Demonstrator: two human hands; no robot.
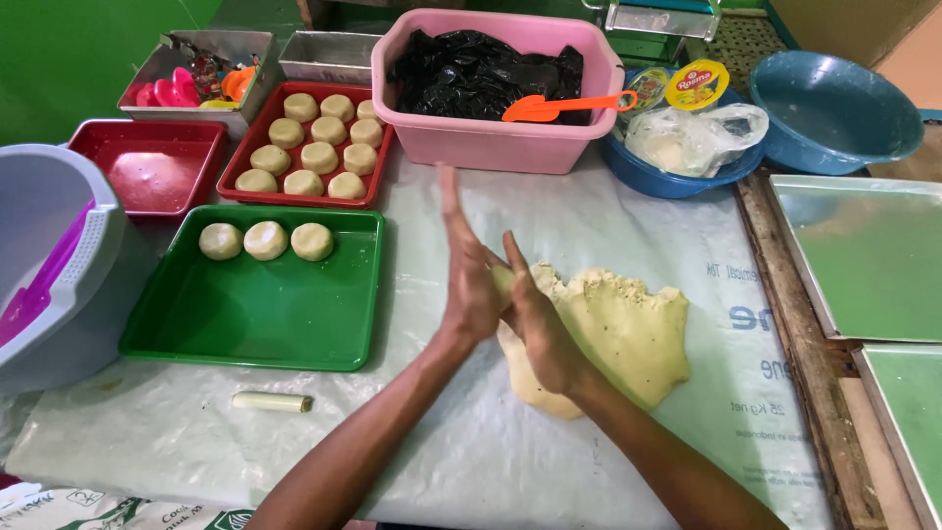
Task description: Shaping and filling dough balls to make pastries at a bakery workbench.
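Pale dough (502, 285) sits pressed between your left hand (469, 285) and right hand (538, 319), palms together, above the slab (628, 334).

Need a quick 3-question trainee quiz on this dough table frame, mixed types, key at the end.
1. True or false: the left hand and right hand are pressed palm to palm above the dough slab.
2. How many dough pucks lie in the green tray?
3. The orange scoop rests in: A) the blue bowl B) the pink tub C) the red tray

Key: 1 true; 2 three; 3 B
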